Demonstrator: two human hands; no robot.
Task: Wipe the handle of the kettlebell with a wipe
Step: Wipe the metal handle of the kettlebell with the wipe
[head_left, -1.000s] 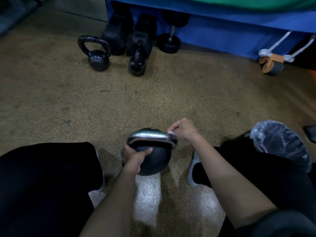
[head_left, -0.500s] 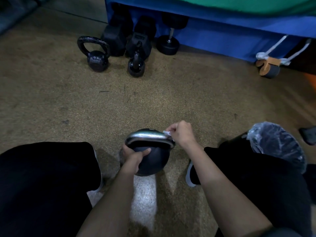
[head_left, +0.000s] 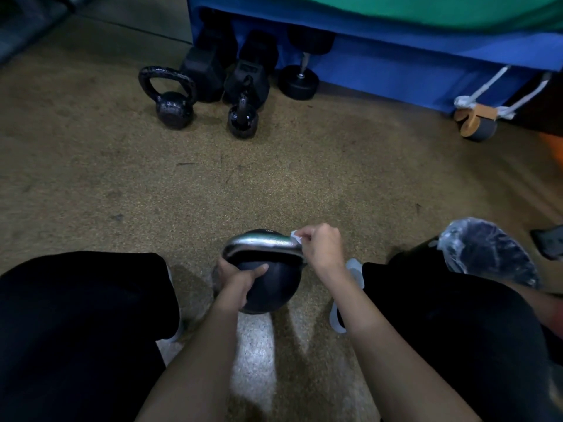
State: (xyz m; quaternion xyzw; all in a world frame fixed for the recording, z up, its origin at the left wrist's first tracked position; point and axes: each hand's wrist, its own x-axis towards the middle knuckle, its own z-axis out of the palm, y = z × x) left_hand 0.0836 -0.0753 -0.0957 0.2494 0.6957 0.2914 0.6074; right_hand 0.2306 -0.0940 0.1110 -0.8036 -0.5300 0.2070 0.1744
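Now our left grip (head_left: 240, 279) clasps the kettlebell (head_left: 275, 292); our right grip (head_left: 320, 248) pinches the wipe (head_left: 295, 234) on the handle (head_left: 262, 242); we should slide it firmly along the whole curve.

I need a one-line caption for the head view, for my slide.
Right hand holds a wipe on the handle; left hand grips the kettlebell.

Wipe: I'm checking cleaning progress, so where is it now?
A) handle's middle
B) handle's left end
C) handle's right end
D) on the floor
C: the right hand pinches the wipe at the right end of the handle, while the left hand holds the kettlebell.
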